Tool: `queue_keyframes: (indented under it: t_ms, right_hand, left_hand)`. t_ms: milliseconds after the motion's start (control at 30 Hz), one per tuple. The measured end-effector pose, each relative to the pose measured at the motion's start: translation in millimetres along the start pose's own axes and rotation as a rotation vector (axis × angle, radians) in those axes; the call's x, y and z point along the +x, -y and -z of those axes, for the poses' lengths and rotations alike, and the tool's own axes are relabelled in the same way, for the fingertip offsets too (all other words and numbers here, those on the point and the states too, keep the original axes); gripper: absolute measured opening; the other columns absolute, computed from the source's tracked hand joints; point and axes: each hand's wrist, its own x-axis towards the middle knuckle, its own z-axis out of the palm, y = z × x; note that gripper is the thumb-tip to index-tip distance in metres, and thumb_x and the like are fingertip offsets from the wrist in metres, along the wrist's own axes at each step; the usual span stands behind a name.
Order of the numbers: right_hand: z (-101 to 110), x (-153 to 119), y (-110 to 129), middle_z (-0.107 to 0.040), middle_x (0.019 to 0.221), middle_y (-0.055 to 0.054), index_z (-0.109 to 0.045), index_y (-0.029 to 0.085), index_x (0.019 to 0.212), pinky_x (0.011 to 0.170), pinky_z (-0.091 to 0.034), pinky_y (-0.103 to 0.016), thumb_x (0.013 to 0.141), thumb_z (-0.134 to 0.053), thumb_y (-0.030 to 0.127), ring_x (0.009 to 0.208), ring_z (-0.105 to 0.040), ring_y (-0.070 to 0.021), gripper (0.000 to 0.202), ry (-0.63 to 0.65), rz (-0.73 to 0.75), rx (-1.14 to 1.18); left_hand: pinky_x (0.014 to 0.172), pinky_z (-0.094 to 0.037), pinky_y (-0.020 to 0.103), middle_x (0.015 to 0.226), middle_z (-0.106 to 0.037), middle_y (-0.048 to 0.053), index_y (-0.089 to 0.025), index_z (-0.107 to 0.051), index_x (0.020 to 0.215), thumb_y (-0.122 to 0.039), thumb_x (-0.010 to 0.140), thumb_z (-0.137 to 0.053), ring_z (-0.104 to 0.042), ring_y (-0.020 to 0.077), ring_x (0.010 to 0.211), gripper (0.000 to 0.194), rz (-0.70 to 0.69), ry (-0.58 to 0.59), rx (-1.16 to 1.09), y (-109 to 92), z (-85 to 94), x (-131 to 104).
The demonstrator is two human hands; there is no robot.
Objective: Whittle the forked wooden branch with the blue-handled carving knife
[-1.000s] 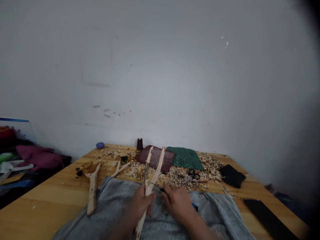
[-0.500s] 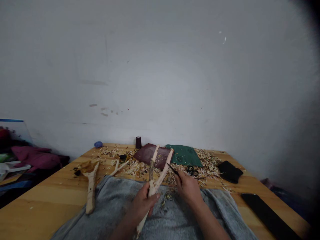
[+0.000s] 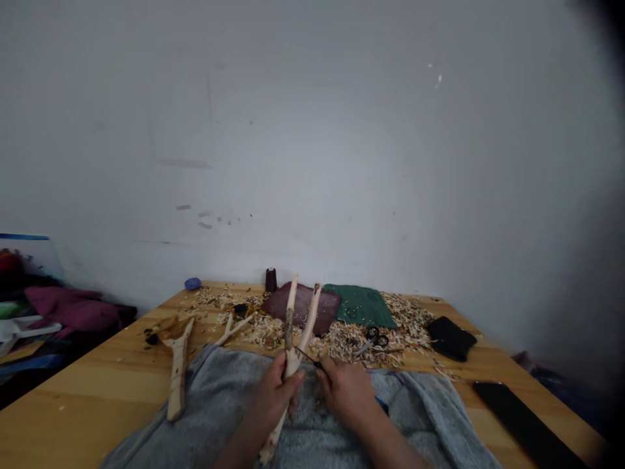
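Wooden table (image 3: 97,384), shavings (image 3: 410,329) strewn. Left hand (image 3: 272,394) clasps forked branch (image 3: 291,368), axis seven-to-one o'clock; right hand (image 3: 349,392), at fork's four o'clock, grips knife (image 3: 308,358), blade at fork.

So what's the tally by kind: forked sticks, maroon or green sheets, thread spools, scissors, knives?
Forked sticks: 3 (held stick in the left hand; thick stick; small stick)
Sheets: 2 (maroon sheet, green sheet)
Spool: 1
Scissors: 1
Knife: 1, in the right hand
Total: 8
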Motion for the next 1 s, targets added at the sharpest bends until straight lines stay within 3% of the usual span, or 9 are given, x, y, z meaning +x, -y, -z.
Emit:
queue_keyframes:
  t_ms: [333, 467, 600, 833, 1000]
  right_hand:
    - [-0.7, 7.7, -29.1, -0.068, 0.086, -0.002, -0.058, 0.023, 0.093, 0.056, -0.029, -0.025, 0.093, -0.038, 0.029, 0.069, -0.063, -0.0159, 0.02, -0.116, -0.18, -0.008]
    - [3.7, 2.9, -18.4, -0.067, 0.089, -0.003, -0.058, 0.023, 0.097, 0.062, -0.031, -0.024, 0.093, -0.038, 0.03, 0.076, -0.062, -0.0157, 0.022, -0.136, -0.043, 0.072]
    - [4.4, -2.7, -2.8, -0.066, 0.085, -0.002, -0.059, 0.024, 0.093, 0.064, -0.032, -0.024, 0.091, -0.041, 0.031, 0.077, -0.06, -0.0158, 0.019, -0.052, 0.091, 0.075]
    - [0.4, -2.4, -3.8, -0.066, 0.085, -0.002, -0.059, 0.024, 0.093, 0.063, -0.031, -0.024, 0.091, -0.042, 0.03, 0.075, -0.059, -0.016, 0.018, -0.028, 0.03, 0.021]
    - [-2.9, -2.3, -0.3, -0.066, 0.087, -0.003, -0.059, 0.024, 0.095, 0.063, -0.032, -0.024, 0.09, -0.043, 0.028, 0.077, -0.06, -0.0161, 0.017, -0.015, 0.054, 0.006]
  left_hand:
    - [0.03, -0.028, 0.017, 0.051, -0.051, -0.008, -0.021, -0.049, 0.072, -0.061, 0.076, -0.052, -0.039, 0.0055, 0.031, 0.04, 0.103, 0.002, -0.285, -2.8, -4.4, -4.4]
    - [0.03, -0.026, 0.017, 0.045, -0.049, -0.007, -0.019, -0.052, 0.07, -0.058, 0.08, -0.047, -0.039, 0.0061, 0.03, 0.04, 0.119, -0.02, -0.327, 0.3, -2.9, -4.3]
    - [0.03, -0.028, 0.017, 0.054, -0.054, -0.005, -0.02, -0.051, 0.071, -0.049, 0.078, -0.05, -0.043, 0.0063, 0.033, 0.03, 0.087, -0.032, -0.415, -0.4, -1.6, -4.8]
    - [0.031, -0.028, 0.018, 0.059, -0.056, -0.005, -0.02, -0.05, 0.073, -0.037, 0.074, -0.051, -0.044, 0.0067, 0.034, 0.017, 0.047, -0.011, -0.44, -1.6, -1.0, -4.6]
    - [0.032, -0.031, 0.017, 0.057, -0.055, -0.006, -0.021, -0.049, 0.076, -0.032, 0.074, -0.053, -0.044, 0.0067, 0.035, 0.012, 0.071, -0.039, -0.313, -4.6, -2.0, -5.6]
